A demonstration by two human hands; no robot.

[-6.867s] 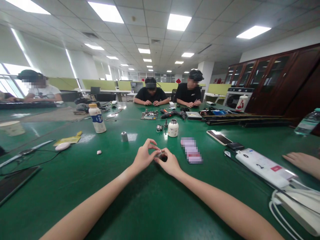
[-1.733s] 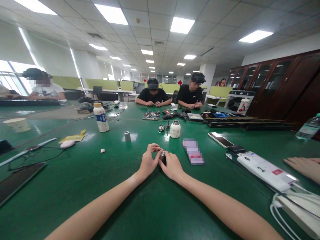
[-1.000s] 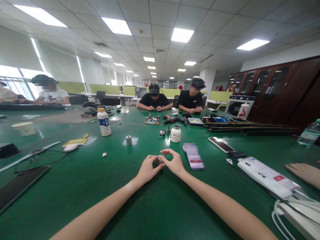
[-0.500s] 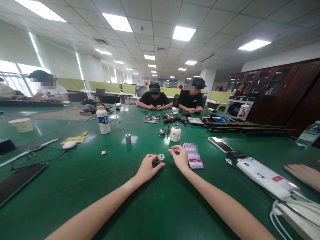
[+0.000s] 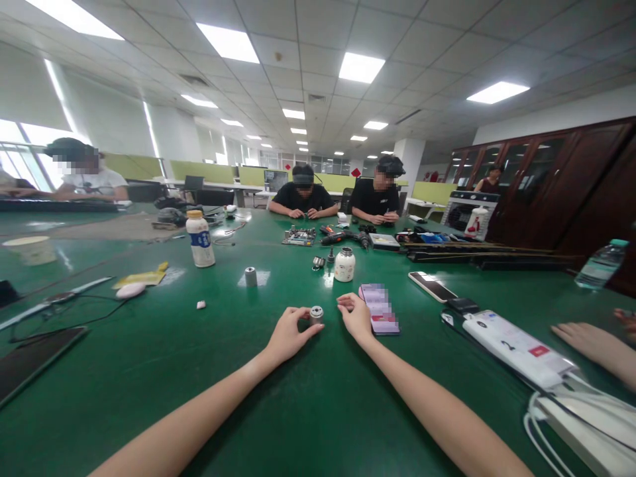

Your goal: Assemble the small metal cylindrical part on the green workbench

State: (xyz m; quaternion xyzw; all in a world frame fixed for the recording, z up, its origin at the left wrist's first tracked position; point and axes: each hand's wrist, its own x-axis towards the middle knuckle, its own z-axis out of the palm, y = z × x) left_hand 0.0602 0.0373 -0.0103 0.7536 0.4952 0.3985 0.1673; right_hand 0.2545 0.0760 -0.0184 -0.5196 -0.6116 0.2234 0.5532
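Observation:
A short silver metal cylinder (image 5: 317, 317) with holes in its top stands upright on the green table. My left hand (image 5: 288, 334) grips it between thumb and fingers from the left. To its right, apart from the cylinder, is my right hand (image 5: 358, 320), its fingertips drawn in toward the thumb; anything between them is too small to make out. Beside that hand lies a phone with a lit purple screen (image 5: 380, 310). A white round bottle without a lid (image 5: 344, 265) stands just beyond. Farther left sits a second grey metal cylinder (image 5: 251, 277).
A bottle with a blue label (image 5: 200, 240) and a small pinkish piece (image 5: 201, 305) are at left. On the right are a dark-screened phone (image 5: 432, 286), a white power strip (image 5: 517, 348) with cables, and another person's hand (image 5: 589, 338). A drill (image 5: 348, 237) lies toward two people opposite.
My right hand's fingers have curled in more, where they reached toward the cylinder before. My left hand keeps its hold on the cylinder. The whole view has shifted slightly.

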